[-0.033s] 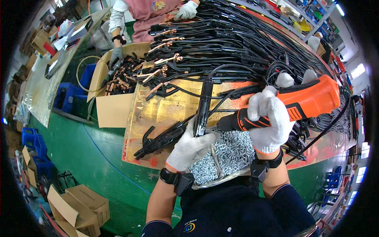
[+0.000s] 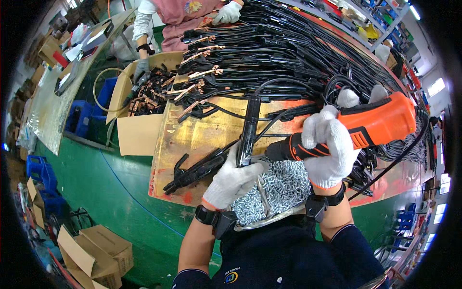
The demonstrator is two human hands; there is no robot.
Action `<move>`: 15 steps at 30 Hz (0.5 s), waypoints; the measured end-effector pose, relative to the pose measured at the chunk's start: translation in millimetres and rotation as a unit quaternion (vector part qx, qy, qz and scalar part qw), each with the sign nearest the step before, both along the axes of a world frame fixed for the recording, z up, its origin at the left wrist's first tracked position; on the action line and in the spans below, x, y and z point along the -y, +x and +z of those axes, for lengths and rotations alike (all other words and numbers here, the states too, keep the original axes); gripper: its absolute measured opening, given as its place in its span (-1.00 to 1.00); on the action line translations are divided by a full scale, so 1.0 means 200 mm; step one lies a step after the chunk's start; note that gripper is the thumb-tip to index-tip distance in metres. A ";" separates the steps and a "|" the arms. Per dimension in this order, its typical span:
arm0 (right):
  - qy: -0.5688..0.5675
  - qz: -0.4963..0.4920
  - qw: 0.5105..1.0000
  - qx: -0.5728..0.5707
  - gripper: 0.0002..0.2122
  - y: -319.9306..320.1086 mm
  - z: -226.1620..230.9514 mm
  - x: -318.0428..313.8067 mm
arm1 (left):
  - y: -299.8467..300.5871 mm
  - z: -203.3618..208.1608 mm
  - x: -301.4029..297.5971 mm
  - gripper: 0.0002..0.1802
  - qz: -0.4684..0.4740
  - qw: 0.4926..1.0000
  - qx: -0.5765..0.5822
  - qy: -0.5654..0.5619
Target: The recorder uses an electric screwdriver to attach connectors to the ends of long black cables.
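My left hand [image 2: 231, 183], in a white knit glove, is closed around the lower end of a black tubular handle [image 2: 250, 125] with a cable at its far end. My right hand [image 2: 332, 147], gloved too, grips an orange and black power screwdriver [image 2: 378, 120] lying almost level. Its bit points left and meets the handle's near end beside my left thumb; the exact contact is hidden. Below both hands are many small silver screws [image 2: 288, 183] in a shallow tray [image 2: 281, 217], with a metal rod lying on them. Black clamp-like holders [image 2: 195, 173] lie left of my left hand.
Rows of black cables [image 2: 288, 53] with copper-ended holders cover the table's far side. A carton [image 2: 139, 135] of copper and black parts stands at the left. Across the table a co-worker's gloved hand [image 2: 227, 13] rests by the cables; the other reaches into the carton.
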State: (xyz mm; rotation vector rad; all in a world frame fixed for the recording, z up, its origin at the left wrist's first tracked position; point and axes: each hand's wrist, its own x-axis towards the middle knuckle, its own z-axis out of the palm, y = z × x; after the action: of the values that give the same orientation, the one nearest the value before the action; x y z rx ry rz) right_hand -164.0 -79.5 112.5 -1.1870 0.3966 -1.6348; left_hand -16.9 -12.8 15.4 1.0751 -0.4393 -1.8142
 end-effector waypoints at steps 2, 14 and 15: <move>0.055 0.035 0.998 0.008 -0.44 -0.01 0.01 -0.03 | 0.00 -0.03 0.00 0.02 -0.016 1.000 0.002 0.010; 0.021 -0.080 0.966 -0.244 -0.80 0.16 0.07 -0.11 | -0.04 -0.20 -0.01 -0.20 0.037 0.990 0.120 -0.069; 0.031 -0.084 0.963 -0.254 -0.81 0.16 0.07 -0.11 | -0.04 -0.19 -0.01 -0.20 0.039 0.990 0.116 -0.069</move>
State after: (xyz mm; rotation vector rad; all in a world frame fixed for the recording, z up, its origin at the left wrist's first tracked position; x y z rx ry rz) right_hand -131.8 -56.8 125.7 -1.5572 0.8867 -1.4280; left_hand -24.7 -10.8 -23.5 1.1944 -0.6436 -1.5722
